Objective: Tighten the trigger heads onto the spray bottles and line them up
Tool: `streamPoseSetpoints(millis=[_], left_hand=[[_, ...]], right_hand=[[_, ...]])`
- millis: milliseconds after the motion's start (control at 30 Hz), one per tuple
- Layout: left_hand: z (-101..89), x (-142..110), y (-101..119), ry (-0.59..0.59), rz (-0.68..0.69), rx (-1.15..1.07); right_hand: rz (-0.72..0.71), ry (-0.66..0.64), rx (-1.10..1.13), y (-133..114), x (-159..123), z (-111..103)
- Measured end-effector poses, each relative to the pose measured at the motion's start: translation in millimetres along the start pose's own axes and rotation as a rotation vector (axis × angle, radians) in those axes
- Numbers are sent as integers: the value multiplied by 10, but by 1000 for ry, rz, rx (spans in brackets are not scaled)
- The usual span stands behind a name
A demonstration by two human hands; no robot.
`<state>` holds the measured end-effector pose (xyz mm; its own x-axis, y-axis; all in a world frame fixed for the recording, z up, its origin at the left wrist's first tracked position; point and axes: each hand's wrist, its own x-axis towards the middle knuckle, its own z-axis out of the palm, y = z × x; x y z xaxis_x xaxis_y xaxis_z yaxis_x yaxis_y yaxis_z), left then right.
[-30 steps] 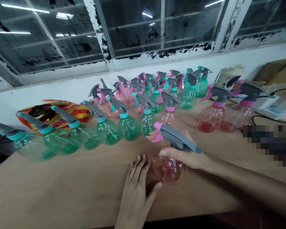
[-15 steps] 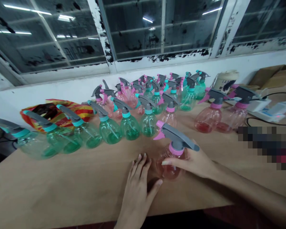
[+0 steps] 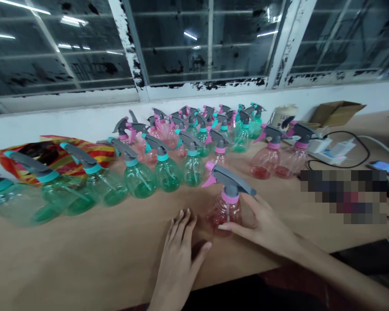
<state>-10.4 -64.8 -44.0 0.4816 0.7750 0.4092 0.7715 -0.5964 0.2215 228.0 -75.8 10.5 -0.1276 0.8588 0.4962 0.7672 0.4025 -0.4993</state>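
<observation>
A clear pink spray bottle (image 3: 225, 216) with a pink collar and a grey-and-pink trigger head stands upright on the table in front of me. My right hand (image 3: 262, 224) is around its right side, thumb across the front of the body and fingers partly hidden behind it. To the left of the bottle, my left hand (image 3: 180, 250) lies flat on the tabletop with fingers stretched out, holding nothing. Nearest beyond the hands are a green spray bottle (image 3: 193, 172) and another pink spray bottle (image 3: 264, 164), both with some coloured liquid inside.
A row of green spray bottles (image 3: 139, 179) runs to the left, with several more pink and green ones behind. A red-and-yellow bag (image 3: 97, 151) lies at the left. On the right are a power strip with chargers (image 3: 330, 151), cables, a phone (image 3: 387, 168) and a cardboard box (image 3: 337, 113).
The view has turned slightly to the right, so things appear shifted left. My right hand's grasp around the pink spray bottle looks looser; my left hand stays flat on the table.
</observation>
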Motion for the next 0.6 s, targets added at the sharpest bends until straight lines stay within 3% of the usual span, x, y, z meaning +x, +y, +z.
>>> streamPoseSetpoints(millis=[100, 300, 367, 500, 600], left_hand=[[15, 2, -38, 38, 25, 8], [56, 12, -70, 123, 45, 64], [47, 20, -75, 134, 59, 104], [1, 53, -99, 123, 100, 163], [-5, 72, -132, 130, 144, 194]], right_hand=[[55, 15, -51, 123, 24, -79], [95, 154, -150, 617, 165, -244], [166, 195, -156, 731, 259, -287], [341, 163, -205, 785, 477, -354], [339, 153, -322, 776, 629, -378]])
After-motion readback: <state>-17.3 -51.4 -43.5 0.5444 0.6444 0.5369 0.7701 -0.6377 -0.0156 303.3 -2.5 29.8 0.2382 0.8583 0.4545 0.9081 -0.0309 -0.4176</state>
